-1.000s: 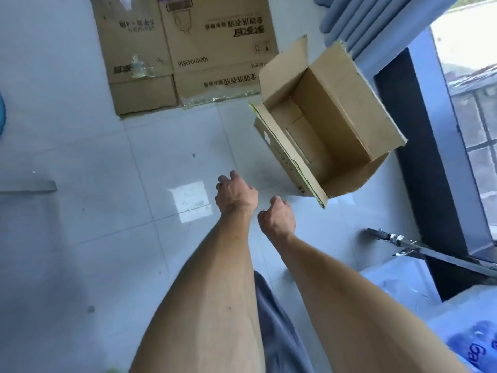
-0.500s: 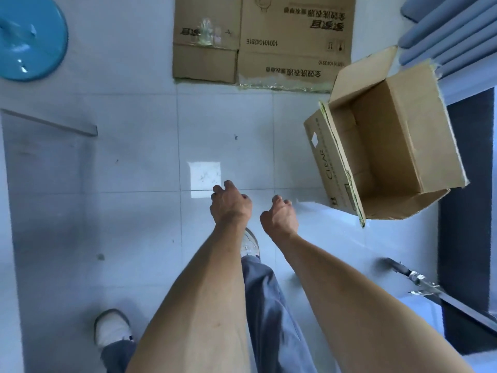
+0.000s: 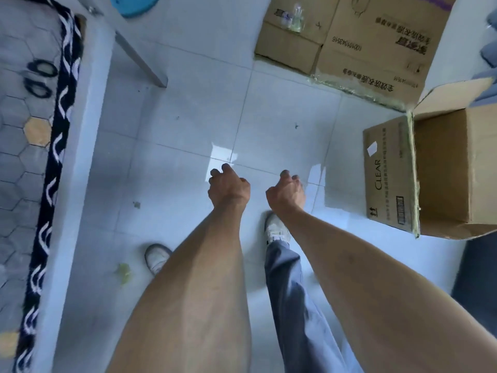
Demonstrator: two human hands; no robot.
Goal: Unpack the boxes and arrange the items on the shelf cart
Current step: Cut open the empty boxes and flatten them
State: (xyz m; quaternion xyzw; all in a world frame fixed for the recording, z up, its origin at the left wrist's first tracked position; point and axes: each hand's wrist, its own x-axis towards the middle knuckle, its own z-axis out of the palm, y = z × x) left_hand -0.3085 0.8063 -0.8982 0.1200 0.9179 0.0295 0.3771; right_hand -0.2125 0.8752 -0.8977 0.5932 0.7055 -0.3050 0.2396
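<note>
Two cardboard boxes (image 3: pixel 443 168) on glossy, seemingly white floor tiles (image 3: pixel 188 125).

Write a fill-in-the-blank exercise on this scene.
1. The open box on the floor has the word ____ printed on its side.
2. Both hands, left and right, hold ____.
3. The flattened cardboard lies on the ____.
4. The person's trousers are ____ in colour.

Missing words: CLEAR; nothing; floor; blue
</note>
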